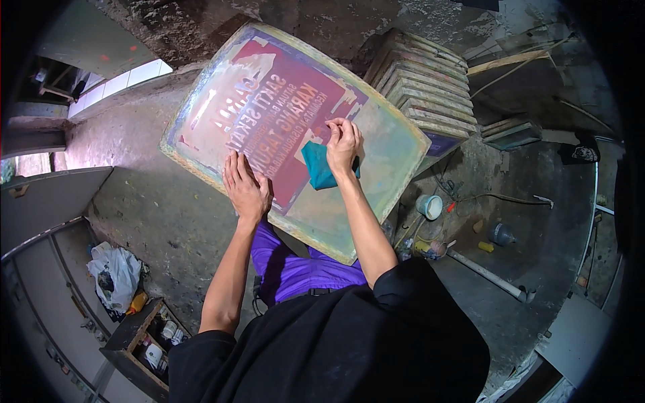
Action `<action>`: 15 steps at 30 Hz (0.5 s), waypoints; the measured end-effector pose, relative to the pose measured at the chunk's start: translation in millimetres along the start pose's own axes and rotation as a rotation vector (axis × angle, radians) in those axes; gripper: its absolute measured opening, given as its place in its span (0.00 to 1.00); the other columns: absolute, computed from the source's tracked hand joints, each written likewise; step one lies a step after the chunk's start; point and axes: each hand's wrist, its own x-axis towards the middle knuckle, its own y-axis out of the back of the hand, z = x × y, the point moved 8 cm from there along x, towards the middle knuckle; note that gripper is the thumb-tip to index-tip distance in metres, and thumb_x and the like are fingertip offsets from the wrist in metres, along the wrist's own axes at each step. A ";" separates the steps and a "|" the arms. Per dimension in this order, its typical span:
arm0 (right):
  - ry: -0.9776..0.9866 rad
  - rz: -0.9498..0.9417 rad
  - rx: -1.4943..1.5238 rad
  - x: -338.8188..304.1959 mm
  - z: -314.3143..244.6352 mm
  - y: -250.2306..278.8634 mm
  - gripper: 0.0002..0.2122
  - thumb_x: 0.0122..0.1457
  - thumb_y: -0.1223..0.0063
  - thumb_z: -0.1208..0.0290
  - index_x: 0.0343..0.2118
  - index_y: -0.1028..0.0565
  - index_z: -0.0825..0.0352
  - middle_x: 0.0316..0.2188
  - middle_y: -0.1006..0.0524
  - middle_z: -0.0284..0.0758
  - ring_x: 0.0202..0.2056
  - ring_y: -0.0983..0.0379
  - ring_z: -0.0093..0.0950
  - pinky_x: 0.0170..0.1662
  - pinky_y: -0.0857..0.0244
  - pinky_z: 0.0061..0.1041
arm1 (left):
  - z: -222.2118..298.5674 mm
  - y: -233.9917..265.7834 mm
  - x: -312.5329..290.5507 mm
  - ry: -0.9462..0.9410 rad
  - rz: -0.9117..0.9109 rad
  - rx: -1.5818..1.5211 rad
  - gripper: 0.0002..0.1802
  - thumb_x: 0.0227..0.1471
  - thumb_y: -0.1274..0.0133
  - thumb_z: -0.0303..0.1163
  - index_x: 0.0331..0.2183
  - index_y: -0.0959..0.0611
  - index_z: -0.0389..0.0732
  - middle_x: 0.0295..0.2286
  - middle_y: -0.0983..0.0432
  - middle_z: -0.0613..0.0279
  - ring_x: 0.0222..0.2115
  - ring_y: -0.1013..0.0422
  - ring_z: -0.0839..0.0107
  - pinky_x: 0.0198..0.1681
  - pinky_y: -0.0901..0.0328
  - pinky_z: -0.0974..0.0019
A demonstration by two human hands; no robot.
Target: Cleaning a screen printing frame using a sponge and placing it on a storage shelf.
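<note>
Beyond the black shirt and purple trousers, a framed screen tilts across the person's lap, its long axis running from upper left to lower right and its mirrored lettering on a reddish panel slanting. The left hand lies flat near the closest long edge, fingers nearly straight and close together, pressing the screen rather than grasping anything. Toward the right half, the right hand is over a teal cloth, fingers bent, their tips reaching past it onto the panel; the palm hides part of the cloth, so I cannot tell whether they grip it. The right forearm covers a stretch of the lower right edge, and what bears the frame from below is hidden. Left of the frame spreads concrete floor, with a white plastic bag well apart. On the right, room is tighter: a bucket sits near the frame, and a stack of screens rises just beyond its upper right edge. Dark fisheye corners cut off the room's outer parts.
</note>
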 end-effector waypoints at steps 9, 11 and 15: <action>0.137 -0.169 -0.137 -0.2 -15.3 1.5 0.06 0.54 0.32 0.71 0.32 0.19 0.62 0.34 0.22 0.33 0.41 0.27 0.38 0.47 0.36 0.39 | 2.8 2.6 2.6 0.000 -0.003 -0.002 0.36 0.54 0.47 0.34 0.63 0.32 0.33 0.66 0.40 0.47 0.69 0.47 0.50 0.72 0.55 0.46; 0.184 -0.223 -0.177 -2.8 -22.0 -5.7 0.06 0.53 0.31 0.70 0.31 0.19 0.62 0.34 0.23 0.33 0.41 0.28 0.38 0.46 0.37 0.40 | 3.0 2.0 2.7 0.000 -0.003 0.003 0.36 0.55 0.47 0.34 0.63 0.33 0.34 0.66 0.40 0.46 0.68 0.47 0.50 0.72 0.54 0.46; 0.169 -0.194 -0.216 -1.9 -18.9 -9.9 0.07 0.52 0.30 0.69 0.32 0.19 0.61 0.34 0.24 0.31 0.42 0.28 0.37 0.45 0.36 0.39 | 0.2 -0.7 0.6 0.023 -0.020 -0.004 0.37 0.52 0.47 0.34 0.62 0.31 0.33 0.66 0.40 0.47 0.69 0.48 0.52 0.73 0.55 0.47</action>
